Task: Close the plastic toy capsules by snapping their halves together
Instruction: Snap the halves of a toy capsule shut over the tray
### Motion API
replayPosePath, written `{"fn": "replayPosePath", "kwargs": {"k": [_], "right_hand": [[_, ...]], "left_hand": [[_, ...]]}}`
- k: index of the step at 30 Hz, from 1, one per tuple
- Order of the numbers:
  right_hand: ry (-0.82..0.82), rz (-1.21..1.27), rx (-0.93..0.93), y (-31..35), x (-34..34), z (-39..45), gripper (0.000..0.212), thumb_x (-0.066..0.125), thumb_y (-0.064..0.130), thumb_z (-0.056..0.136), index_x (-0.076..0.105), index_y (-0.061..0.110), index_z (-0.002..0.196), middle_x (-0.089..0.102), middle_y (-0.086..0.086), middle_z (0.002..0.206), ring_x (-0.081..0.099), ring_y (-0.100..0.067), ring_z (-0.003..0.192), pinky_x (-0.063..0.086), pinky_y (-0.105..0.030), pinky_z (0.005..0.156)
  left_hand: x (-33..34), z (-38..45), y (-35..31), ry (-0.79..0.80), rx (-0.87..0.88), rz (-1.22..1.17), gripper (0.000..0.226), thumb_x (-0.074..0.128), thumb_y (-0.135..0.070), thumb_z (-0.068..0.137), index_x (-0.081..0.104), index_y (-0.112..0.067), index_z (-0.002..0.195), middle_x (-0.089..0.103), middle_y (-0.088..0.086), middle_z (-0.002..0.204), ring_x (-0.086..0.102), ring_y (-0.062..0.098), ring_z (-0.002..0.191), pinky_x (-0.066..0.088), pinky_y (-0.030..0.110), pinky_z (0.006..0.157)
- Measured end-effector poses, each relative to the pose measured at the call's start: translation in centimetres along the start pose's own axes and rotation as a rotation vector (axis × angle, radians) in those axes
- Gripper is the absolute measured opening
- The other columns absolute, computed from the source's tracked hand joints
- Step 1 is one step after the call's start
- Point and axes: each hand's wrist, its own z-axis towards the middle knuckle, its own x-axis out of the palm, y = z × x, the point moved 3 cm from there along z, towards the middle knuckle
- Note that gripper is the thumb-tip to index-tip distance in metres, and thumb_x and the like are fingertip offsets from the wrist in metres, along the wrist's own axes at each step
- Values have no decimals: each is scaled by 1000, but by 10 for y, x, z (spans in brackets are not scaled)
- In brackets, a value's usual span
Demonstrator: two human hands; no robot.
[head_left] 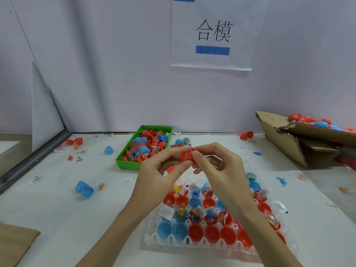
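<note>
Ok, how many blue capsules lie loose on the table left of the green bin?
2: a blue capsule near the green bin, an open blue capsule nearer the camera. None seems hidden.

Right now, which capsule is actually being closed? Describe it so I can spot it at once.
Start at the green tray by the back wall and come toward the camera to the two raised hands. The red capsule is pinched between the left hand and right hand. It alone is off the table; every other capsule lies loose or sits in a tray.

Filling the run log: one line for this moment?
step: closing red capsule | left hand: grips it | right hand: grips it | where: above clear tray | green bin: behind
</note>
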Motion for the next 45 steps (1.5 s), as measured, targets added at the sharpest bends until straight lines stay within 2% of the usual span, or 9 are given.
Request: {"fn": "replayPosePath", "kwargs": {"k": [5, 12, 15, 20, 28, 33, 36, 39, 45], "right_hand": [[6, 62, 1, 5, 3, -1, 19, 69, 35, 88, 74, 27, 105, 76, 14, 96, 74, -11, 89, 57, -16, 72], [-17, 96, 46, 5, 1, -2, 23, 70, 37, 87, 75, 27, 107, 77, 14, 96, 74, -8, 93, 57, -14, 77], [-7, 122, 79, 6, 1, -2, 23, 71, 38, 85, 76, 28, 105, 78, 12, 94, 74, -9, 89, 55, -12, 75], [-32, 189, 139, 4, 3, -4, 26, 69, 43, 87, 77, 24, 102, 78, 5, 91, 75, -13, 84, 56, -13, 75], [-88, 250, 207, -1, 12, -6, 24, 70, 41, 89, 74, 23, 105, 78, 8, 96, 77, -12, 90, 56, -13, 75], [-56, 240, 189, -1, 13, -7, 16, 72, 33, 91, 75, 23, 104, 78, 8, 97, 77, -13, 92, 57, -14, 76], [-30, 200, 163, -2, 13, -7, 13, 73, 29, 92, 74, 22, 104, 77, 8, 98, 76, -12, 93, 57, -15, 78], [-19, 139, 123, -1, 12, -6, 13, 74, 27, 91, 73, 22, 104, 76, 8, 99, 75, -12, 96, 58, -18, 82], [-39, 126, 126, -3, 14, -6, 17, 73, 31, 90, 72, 23, 104, 76, 13, 96, 75, -9, 93, 57, -15, 77]], "left_hand": [[-3, 1, -2, -71, 2, -1, 37, 82, -31, 78, 78, -25, 114, 80, -11, 102, 76, 13, 98, 59, 19, 85], [1, -3, -11, -40, 173, 225, 52, 78, -30, 83, 70, -17, 133, 73, -6, 119, 74, 12, 104, 61, 27, 91], [0, -2, -12, -47, 215, 283, 49, 76, -26, 85, 68, -22, 134, 74, -6, 119, 73, 6, 104, 58, 20, 92], [3, -4, -11, -19, 345, 505, 46, 70, -21, 92, 65, -11, 136, 70, 3, 116, 59, 3, 112, 47, 7, 96], [7, -5, -6, -10, 77, 123, 42, 62, -24, 98, 64, -15, 139, 69, -2, 127, 67, 17, 120, 59, 30, 97], [4, -5, -1, -50, 41, 117, 31, 67, -11, 99, 70, -16, 130, 73, -5, 120, 71, 21, 112, 61, 33, 92], [3, -3, 0, -71, -1, 127, 25, 72, -16, 96, 73, -21, 121, 76, -9, 107, 74, 18, 102, 62, 28, 86], [2, 0, -2, -75, -127, -22, 26, 80, -30, 86, 74, -23, 111, 77, -7, 101, 75, 13, 96, 61, 23, 82], [0, 2, 1, -66, -218, -127, 15, 78, -17, 92, 75, -26, 104, 78, -3, 97, 76, 16, 88, 60, 21, 75]]}}
